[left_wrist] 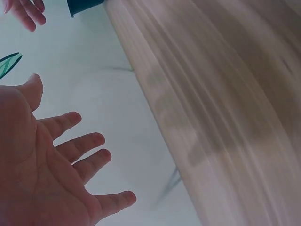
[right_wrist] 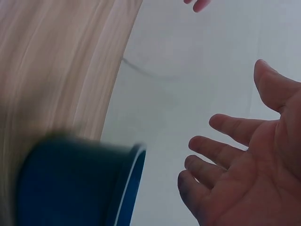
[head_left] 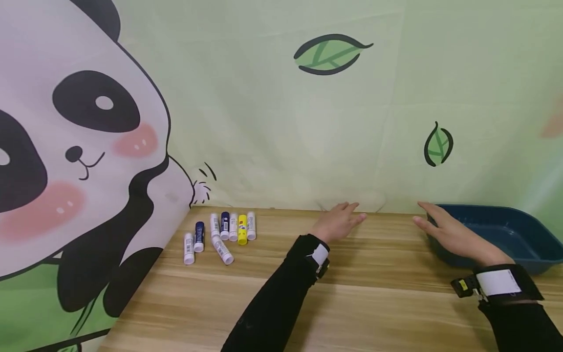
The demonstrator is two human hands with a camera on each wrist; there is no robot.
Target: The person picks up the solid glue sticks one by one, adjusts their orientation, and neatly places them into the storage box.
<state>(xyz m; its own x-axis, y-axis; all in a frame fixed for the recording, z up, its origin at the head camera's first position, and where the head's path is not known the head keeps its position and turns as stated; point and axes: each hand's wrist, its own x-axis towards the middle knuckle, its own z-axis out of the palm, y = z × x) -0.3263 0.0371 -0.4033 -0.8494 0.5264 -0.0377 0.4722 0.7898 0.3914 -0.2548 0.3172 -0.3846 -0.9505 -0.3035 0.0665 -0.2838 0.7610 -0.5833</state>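
Hovering: 2 grips (head_left: pixel 336 222) (head_left: pixel 459 237); on table (head_left: pixel 374 313): 1 basin (head_left: pixel 506 232), 8 tubes (head_left: pixel 242 231).

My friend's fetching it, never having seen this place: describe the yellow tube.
Start at the big printed panda. Right of it, on the wooden tabletop, is a cluster of small tubes; go to the back row, second from right. That yellow tube is between two white tubes, the only yellow among white and dark blue.

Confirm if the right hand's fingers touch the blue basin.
Apart. The right wrist view shows pale backdrop between the blue basin and the fingers of the right hand; the head view overlaps hand and basin.
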